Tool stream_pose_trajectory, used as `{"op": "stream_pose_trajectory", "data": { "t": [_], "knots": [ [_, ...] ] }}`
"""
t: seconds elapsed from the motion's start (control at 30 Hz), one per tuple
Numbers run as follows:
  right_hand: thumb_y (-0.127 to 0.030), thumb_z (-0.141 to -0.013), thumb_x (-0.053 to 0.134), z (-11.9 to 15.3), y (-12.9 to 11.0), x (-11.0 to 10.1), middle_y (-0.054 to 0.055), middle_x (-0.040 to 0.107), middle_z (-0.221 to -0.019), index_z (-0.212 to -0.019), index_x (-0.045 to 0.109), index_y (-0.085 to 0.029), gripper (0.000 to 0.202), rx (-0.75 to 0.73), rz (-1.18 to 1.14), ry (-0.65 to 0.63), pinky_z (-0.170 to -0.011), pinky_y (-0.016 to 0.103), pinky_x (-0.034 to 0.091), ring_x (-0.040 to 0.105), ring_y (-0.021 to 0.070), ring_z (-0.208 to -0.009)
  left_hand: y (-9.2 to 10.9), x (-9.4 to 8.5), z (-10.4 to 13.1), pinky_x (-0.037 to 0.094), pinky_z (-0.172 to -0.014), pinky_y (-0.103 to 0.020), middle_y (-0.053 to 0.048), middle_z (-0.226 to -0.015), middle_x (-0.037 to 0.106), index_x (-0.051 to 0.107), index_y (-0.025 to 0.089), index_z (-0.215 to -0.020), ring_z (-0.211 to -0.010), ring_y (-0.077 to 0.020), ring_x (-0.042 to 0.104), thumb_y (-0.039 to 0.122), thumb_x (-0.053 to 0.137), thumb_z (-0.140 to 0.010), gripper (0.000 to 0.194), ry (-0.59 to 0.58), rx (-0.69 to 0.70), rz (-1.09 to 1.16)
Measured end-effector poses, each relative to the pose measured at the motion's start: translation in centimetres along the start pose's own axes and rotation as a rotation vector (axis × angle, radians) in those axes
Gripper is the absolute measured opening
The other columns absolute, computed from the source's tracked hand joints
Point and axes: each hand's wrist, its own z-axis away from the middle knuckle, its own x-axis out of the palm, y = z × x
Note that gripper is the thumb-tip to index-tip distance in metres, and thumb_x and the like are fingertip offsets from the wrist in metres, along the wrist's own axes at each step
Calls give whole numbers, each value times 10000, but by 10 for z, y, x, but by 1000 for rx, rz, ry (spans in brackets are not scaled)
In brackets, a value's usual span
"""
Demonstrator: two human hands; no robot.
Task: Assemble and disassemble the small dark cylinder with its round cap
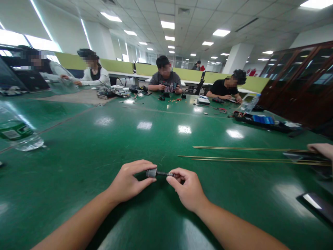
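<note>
Just above the green table [125, 146], a small dark grey cylinder with a thin dark shaft [152, 173] lies sideways between my two hands. My left hand [130, 180] pinches the thick cylinder end between thumb and forefinger. The shaft points right, and my right hand [186, 187] holds its far end between thumb and fingertips. A ringed metallic part shows at that end, partly hidden by my fingers. I cannot tell exactly what kind of part this is.
Long thin brass-coloured rods [234, 160] lie at right, near another person's hand [322, 150]. A phone-like dark device [316, 208] rests at lower right, a water bottle [20, 133] at left. Several people sit across the table, beside tools, small parts and a black tray [262, 122].
</note>
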Motion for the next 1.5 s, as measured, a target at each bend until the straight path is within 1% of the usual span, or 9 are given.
{"op": "stream_pose_trajectory", "data": {
  "t": [0.27,0.67,0.93,1.27,1.5],
  "knots": [
    [-310,-891,650,-2,1,-1,-12,611,-671,-907,735,-175,161,1,9,-4,-544,236,370,523,125,-584,-1,-1,0,531,-927,-285,-18,-1091,726,696,275,-1139,-1010,-171,680,269,760,-816,329,-3,5,-4],
    [-319,-888,654,-1,1,0,-13,611,-681,-894,741,-186,159,-9,19,5,-557,244,369,495,123,-591,-1,-4,0,529,-932,-317,-35,-1091,724,688,264,-1136,-1011,-196,681,263,755,-811,332,0,0,-12],
    [-315,-884,657,-2,0,0,-5,626,-694,-889,743,-183,158,-12,21,14,-568,247,377,499,124,-596,-4,-6,1,527,-928,-314,-31,-1102,718,677,268,-1148,-1012,-191,678,266,754,-811,345,-1,-13,-11],
    [-309,-883,654,-3,0,-1,-10,619,-691,-891,744,-191,149,-14,25,12,-563,244,373,495,124,-595,-2,-7,1,530,-919,-320,-39,-1093,721,680,262,-1143,-1004,-198,682,267,754,-809,342,7,-8,-20],
    [-308,-885,650,-2,0,-1,-10,614,-687,-902,745,-188,153,-16,17,18,-556,243,369,495,125,-595,-3,-7,0,527,-927,-314,-27,-1091,724,679,272,-1141,-1005,-192,684,260,755,-805,345,12,-7,-23]
  ]
}}
